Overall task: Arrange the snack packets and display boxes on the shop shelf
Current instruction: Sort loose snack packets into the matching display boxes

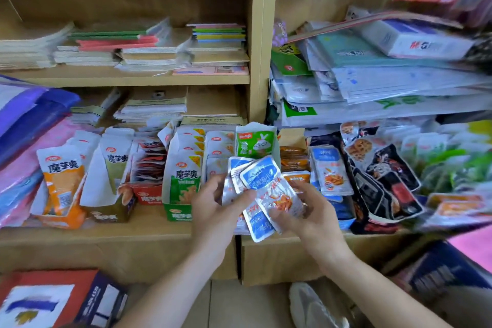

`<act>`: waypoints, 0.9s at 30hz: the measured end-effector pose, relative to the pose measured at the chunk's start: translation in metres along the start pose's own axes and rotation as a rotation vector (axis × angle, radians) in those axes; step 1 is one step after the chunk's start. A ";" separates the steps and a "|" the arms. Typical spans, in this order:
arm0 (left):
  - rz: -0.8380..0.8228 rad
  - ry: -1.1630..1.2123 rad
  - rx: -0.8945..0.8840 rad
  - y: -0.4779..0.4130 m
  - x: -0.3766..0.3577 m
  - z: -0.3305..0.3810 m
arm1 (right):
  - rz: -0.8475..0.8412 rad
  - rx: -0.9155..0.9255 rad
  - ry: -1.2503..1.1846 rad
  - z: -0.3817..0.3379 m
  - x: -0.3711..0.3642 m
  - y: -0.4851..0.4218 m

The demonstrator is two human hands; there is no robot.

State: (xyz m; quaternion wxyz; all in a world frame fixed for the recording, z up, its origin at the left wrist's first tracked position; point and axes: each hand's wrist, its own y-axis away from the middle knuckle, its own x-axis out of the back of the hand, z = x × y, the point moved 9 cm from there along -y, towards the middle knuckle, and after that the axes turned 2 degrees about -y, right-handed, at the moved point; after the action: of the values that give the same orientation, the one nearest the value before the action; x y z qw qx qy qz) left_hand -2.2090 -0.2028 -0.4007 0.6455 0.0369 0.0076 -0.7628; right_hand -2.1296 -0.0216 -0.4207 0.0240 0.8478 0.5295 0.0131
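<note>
Both my hands hold a fanned bunch of blue and silver snack packets (262,186) just in front of the shelf's edge. My left hand (215,205) grips the bunch from the left, thumb on top. My right hand (306,210) grips it from the right and below. Behind them on the wooden shelf (111,231) stand a green display box (181,181) full of packets, a red display box (147,196), an orange packet (62,181) and a green and white packet (255,142).
More blue packets (331,170) and dark packets (383,176) lie to the right. Stacked notebooks (149,48) fill the upper shelf, and plastic-wrapped stationery (372,72) piles up at right. A red and blue box (53,298) sits on the floor at lower left.
</note>
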 end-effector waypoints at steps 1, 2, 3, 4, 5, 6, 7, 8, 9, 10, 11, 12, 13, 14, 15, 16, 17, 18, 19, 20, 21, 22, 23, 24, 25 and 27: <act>-0.020 -0.010 0.001 -0.001 -0.005 0.000 | -0.010 0.035 0.022 -0.004 0.003 -0.002; -0.033 -0.021 0.000 -0.001 -0.009 -0.001 | 0.002 0.065 0.036 -0.006 0.008 -0.004; -0.035 -0.023 0.004 -0.002 -0.012 -0.002 | 0.043 0.083 0.027 -0.008 0.016 -0.005; -0.029 -0.014 0.011 -0.002 -0.013 -0.003 | 0.104 0.087 -0.007 -0.008 0.026 -0.005; -0.023 -0.004 0.021 -0.003 -0.015 -0.005 | 0.156 0.069 -0.061 -0.006 0.035 -0.005; -0.019 0.000 0.029 -0.004 -0.016 -0.006 | 0.183 0.037 -0.112 -0.003 0.042 -0.006; -0.018 -0.003 0.035 -0.004 -0.018 -0.008 | 0.178 0.001 -0.151 0.000 0.045 -0.007; -0.020 -0.006 0.038 -0.005 -0.020 -0.009 | 0.156 -0.024 -0.167 0.003 0.048 -0.009; -0.023 -0.004 0.040 -0.005 -0.022 -0.010 | 0.130 -0.034 -0.173 0.004 0.049 -0.010; -0.028 -0.001 0.040 -0.005 -0.025 -0.010 | 0.111 -0.037 -0.171 0.005 0.050 -0.010; -0.033 -0.005 0.036 -0.005 -0.029 -0.010 | 0.099 -0.042 -0.172 0.005 0.051 -0.009; -0.034 -0.017 0.025 -0.004 -0.032 -0.009 | 0.099 -0.043 -0.173 0.005 0.053 -0.007; -0.029 -0.035 0.010 -0.004 -0.035 -0.009 | 0.106 -0.042 -0.172 0.005 0.056 -0.005; -0.016 -0.057 -0.007 -0.003 -0.038 -0.009 | 0.121 -0.034 -0.159 0.003 0.060 -0.003; 0.001 -0.079 -0.027 -0.003 -0.039 -0.008 | 0.149 -0.013 -0.116 -0.001 0.067 -0.001; 0.017 -0.096 -0.049 -0.003 -0.041 -0.007 | 0.187 0.039 -0.030 -0.009 0.076 -0.001; 0.028 -0.108 -0.071 -0.004 -0.044 -0.006 | 0.236 0.113 0.092 -0.020 0.087 -0.001; 0.034 -0.120 -0.091 -0.004 -0.046 -0.005 | 0.290 0.197 0.231 -0.033 0.099 -0.001; 0.037 -0.133 -0.105 -0.004 -0.048 -0.005 | 0.352 0.276 0.367 -0.046 0.110 -0.002; 0.039 -0.144 -0.117 -0.005 -0.050 -0.004 | 0.409 0.345 0.480 -0.059 0.120 -0.002; 0.038 -0.154 -0.126 -0.005 -0.052 -0.004 | 0.449 0.407 0.567 -0.069 0.128 -0.003; 0.033 -0.165 -0.129 -0.007 -0.055 -0.004 | 0.470 0.470 0.644 -0.078 0.131 -0.005; 0.031 -0.175 -0.130 -0.008 -0.056 -0.004 | 0.468 0.540 0.714 -0.085 0.130 -0.007; 0.032 -0.180 -0.128 -0.011 -0.057 -0.005 | 0.462 0.613 0.790 -0.091 0.126 -0.009; 0.035 -0.179 -0.124 -0.013 -0.058 -0.006 | 0.452 0.670 0.875 -0.092 0.120 -0.013; 0.031 -0.171 -0.102 -0.017 -0.059 -0.009 | 0.379 0.695 1.103 -0.082 0.103 -0.025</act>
State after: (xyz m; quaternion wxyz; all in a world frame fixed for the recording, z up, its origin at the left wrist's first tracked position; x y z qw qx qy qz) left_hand -2.2157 -0.1413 -0.4062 0.6567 -0.0613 -0.0092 -0.7516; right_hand -2.1110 0.0845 -0.3409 -0.5262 0.7537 0.2800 0.2768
